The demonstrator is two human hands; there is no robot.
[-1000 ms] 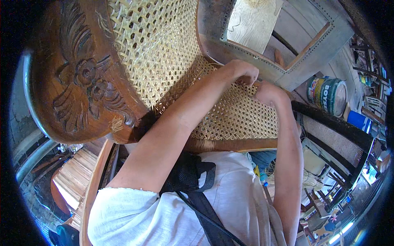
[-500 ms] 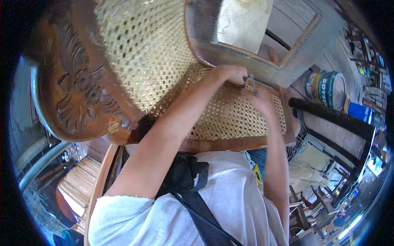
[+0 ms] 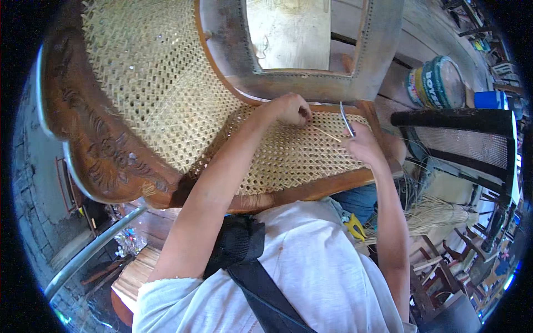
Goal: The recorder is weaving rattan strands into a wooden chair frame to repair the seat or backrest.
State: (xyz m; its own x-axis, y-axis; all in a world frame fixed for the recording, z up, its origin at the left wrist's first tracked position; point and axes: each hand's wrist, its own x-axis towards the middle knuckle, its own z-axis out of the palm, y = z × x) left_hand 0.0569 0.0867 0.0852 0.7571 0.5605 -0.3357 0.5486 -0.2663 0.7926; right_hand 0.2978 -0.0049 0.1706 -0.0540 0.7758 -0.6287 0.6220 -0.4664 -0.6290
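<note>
A carved wooden chair with woven cane panels fills the middle. Its cane seat lies in front of me, and the larger cane backrest rises at the left inside a carved brown frame. Over the far side of the seat, my left hand is closed in a pinch at one end of a thin cane strand. The strand slants toward my right hand, which is closed around a knife with a slim curved blade pointing up and away. Its handle is mostly hidden by the fingers.
A grey wooden frame with a rectangular opening stands beyond the seat. At the right are a green paint bucket, a blue container and a dark chair. Loose cane strands and yellow-handled pliers lie lower right.
My hands, together near the seat's far edge before, are now apart, the right one drawn back to the right. The knife blade and the strand between the hands now show clearly.
</note>
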